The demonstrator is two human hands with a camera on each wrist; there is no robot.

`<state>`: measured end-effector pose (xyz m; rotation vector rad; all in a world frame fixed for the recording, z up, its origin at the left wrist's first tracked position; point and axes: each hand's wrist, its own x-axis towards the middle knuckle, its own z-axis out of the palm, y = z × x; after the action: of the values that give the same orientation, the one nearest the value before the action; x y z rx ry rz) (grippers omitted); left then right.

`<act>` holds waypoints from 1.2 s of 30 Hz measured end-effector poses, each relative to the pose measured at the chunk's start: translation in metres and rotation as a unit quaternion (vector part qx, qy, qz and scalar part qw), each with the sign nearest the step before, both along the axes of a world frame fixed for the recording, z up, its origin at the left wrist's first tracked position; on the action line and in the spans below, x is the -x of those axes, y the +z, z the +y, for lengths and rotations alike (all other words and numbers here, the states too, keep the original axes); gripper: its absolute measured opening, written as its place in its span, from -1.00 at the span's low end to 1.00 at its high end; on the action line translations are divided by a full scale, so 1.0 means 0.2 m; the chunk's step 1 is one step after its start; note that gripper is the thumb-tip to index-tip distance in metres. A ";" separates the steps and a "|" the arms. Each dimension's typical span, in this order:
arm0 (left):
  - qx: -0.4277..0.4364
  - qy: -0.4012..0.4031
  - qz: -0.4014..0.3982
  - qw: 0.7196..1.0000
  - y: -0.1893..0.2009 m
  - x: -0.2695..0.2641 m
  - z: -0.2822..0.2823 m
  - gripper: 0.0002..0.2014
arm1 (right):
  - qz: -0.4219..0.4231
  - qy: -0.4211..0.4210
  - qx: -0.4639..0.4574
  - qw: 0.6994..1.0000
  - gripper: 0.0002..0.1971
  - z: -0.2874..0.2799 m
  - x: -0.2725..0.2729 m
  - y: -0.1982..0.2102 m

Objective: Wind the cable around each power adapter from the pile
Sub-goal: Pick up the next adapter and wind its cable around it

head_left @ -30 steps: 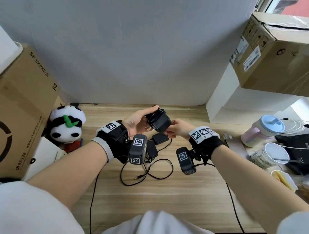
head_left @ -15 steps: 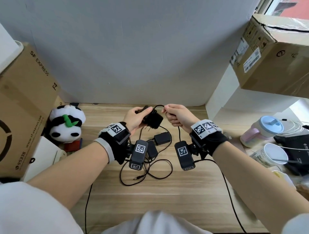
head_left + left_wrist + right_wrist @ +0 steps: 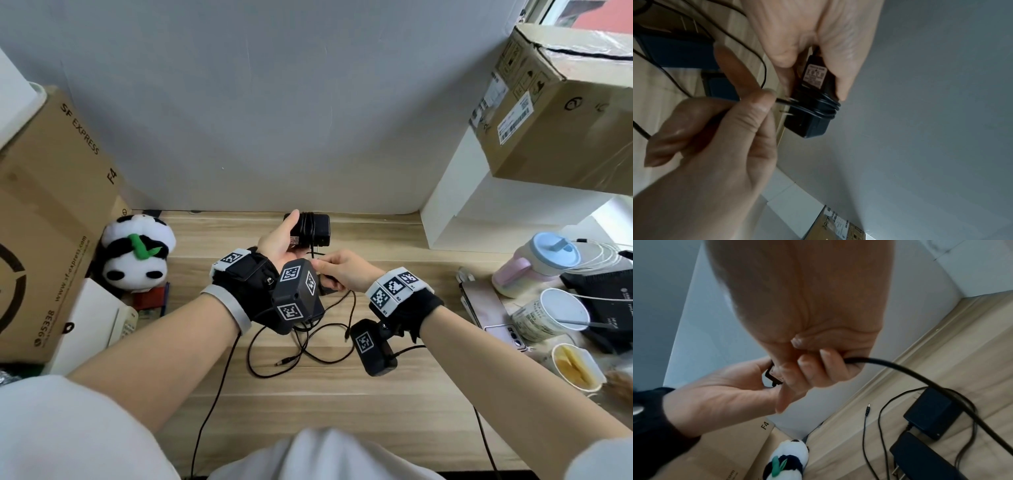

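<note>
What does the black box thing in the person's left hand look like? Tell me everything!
The power adapter is a small black block that looks like hard plastic, with a pale printed label and two thin metal prongs sticking out of one face. Several turns of its thin black cable are wound around its middle. The left hand grips it in the air above the wooden desk, near the grey wall. The right hand pinches the loose cable beside the prongs.
</note>
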<state>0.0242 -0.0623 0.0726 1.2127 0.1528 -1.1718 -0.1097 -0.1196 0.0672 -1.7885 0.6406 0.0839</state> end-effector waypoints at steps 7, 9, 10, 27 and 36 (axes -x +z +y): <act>0.022 -0.089 -0.005 0.996 0.00 -0.01 0.02 -0.76 | 0.029 -0.015 -0.021 0.999 -0.65 -0.07 0.04 -0.05; 0.011 -0.135 -0.037 0.990 0.01 -0.02 0.04 -0.75 | 0.029 -0.037 -0.077 0.996 -0.64 -0.12 0.05 -0.05; 0.008 -0.160 -0.047 0.986 0.01 -0.03 0.05 -0.73 | 0.029 -0.059 -0.105 0.992 -0.64 -0.14 0.06 -0.04; -0.057 -0.160 -0.257 0.951 -0.04 -0.01 0.05 -0.71 | -0.133 -0.096 -0.033 0.986 -0.72 -0.09 -0.02 0.12; 0.015 -0.045 -0.076 0.996 -0.02 -0.02 0.05 -0.87 | -0.041 -0.030 -0.062 0.997 -0.67 -0.06 0.07 -0.07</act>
<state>0.0292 -0.0524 0.0695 1.2874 -0.0325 -1.1504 -0.1234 -0.1322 0.0539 -1.6429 0.6157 0.0092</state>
